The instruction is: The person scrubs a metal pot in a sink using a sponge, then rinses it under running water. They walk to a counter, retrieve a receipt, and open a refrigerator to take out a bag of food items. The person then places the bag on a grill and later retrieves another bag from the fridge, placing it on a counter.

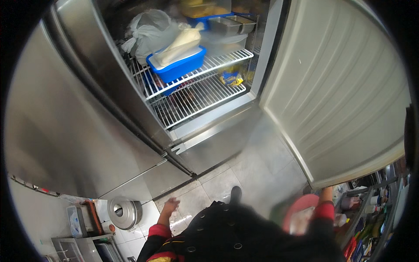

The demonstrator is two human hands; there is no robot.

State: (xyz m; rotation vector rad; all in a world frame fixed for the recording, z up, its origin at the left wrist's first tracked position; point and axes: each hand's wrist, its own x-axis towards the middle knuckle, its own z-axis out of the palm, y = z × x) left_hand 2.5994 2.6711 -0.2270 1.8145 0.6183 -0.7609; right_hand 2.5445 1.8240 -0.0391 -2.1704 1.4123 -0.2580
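Before me a stainless-steel refrigerator stands with its right door (pixel 337 91) swung wide. My right hand (pixel 326 189) is at that door's lower edge, its fingers mostly hidden behind it. My left hand (pixel 172 203) hangs over the tiled floor, fingers apart, holding nothing. On the upper wire shelf (pixel 226 62) sits a blue plastic tub (pixel 183 68) with a pale wrapped bundle (pixel 181 42) on top. Beside it are a knotted white plastic bag (pixel 147 36), a translucent container (pixel 226 44) and metal pans (pixel 229 24). A blue and yellow packet (pixel 231 78) rests on the lower shelf.
A closed steel door (pixel 75 121) fills the left. A lidded metal pot (pixel 122 213) stands at lower left, near a steel unit (pixel 78 247). A red round basin or lid (pixel 302 204) is near my right arm. Shelving (pixel 366 213) holding jars and packets lines the lower right.
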